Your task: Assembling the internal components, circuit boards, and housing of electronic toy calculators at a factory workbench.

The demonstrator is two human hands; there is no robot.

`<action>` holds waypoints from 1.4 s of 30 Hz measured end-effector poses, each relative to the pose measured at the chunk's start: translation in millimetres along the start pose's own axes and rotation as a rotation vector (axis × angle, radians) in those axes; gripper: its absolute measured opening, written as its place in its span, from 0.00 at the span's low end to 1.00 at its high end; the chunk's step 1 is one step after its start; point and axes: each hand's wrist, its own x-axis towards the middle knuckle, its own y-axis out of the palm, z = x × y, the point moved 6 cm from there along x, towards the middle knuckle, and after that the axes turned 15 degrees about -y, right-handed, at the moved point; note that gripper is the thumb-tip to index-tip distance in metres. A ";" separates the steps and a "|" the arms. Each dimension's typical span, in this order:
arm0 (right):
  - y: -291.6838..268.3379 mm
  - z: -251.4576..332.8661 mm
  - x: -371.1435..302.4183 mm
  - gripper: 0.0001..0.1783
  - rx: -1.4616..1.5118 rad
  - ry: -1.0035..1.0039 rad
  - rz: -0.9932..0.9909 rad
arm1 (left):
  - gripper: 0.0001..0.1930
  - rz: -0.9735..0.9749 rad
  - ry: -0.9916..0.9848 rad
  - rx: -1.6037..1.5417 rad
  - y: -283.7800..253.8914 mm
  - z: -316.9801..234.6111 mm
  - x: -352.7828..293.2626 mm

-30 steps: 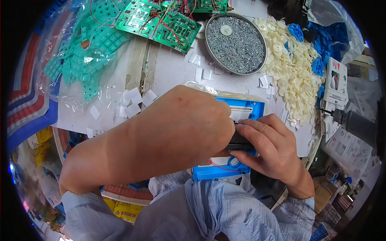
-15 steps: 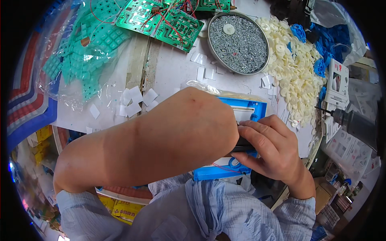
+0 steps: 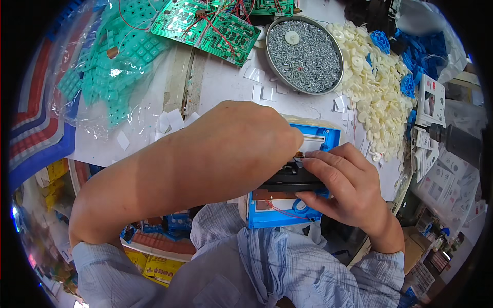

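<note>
A blue plastic housing (image 3: 331, 137) with a white inside lies in front of me, near my lap. Across its middle sits a black plastic mechanism (image 3: 287, 180), with red wires (image 3: 287, 211) running below it to the lower right. My right hand (image 3: 346, 182) grips the mechanism's right end, fingers on top and thumb along the near side. Bent over the mechanism's left part, my left hand (image 3: 257, 136) shows only its back. Its fingers are hidden, so whether they hold anything does not show.
A round metal tray (image 3: 339, 84) of small screws stands beyond the housing, beside a heap of cream plastic discs (image 3: 382, 97). Green circuit boards (image 3: 226, 38) and teal rubber keypads (image 3: 110, 77) lie at the far left. A dark power screwdriver (image 3: 457, 146) hangs at the right.
My left hand has shifted left and slightly up, uncovering more of the black mechanism and the housing's lower part. My right hand keeps its grip in nearly the same place.
</note>
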 end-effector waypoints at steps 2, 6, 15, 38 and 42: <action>0.3 -0.4 -0.1 0.26 0.004 -0.002 -0.001 | 0.05 0.022 -0.007 -0.064 1.6 0.2 1.5; 1.1 -0.7 -1.1 0.26 -0.003 -0.002 -0.009 | 0.04 -0.042 0.022 -0.072 3.2 -0.4 -1.7; 0.8 -0.1 -2.0 0.26 0.014 -0.002 -0.027 | 0.05 -0.002 0.109 0.002 6.2 4.6 -2.1; 3.0 4.8 -4.8 0.25 -0.033 0.003 -0.018 | 0.03 -0.034 -0.183 -0.389 18.3 15.3 -11.6; 4.5 6.9 -5.2 0.25 -0.026 -0.010 -0.023 | 0.03 0.025 -0.137 -0.338 14.8 12.2 -8.5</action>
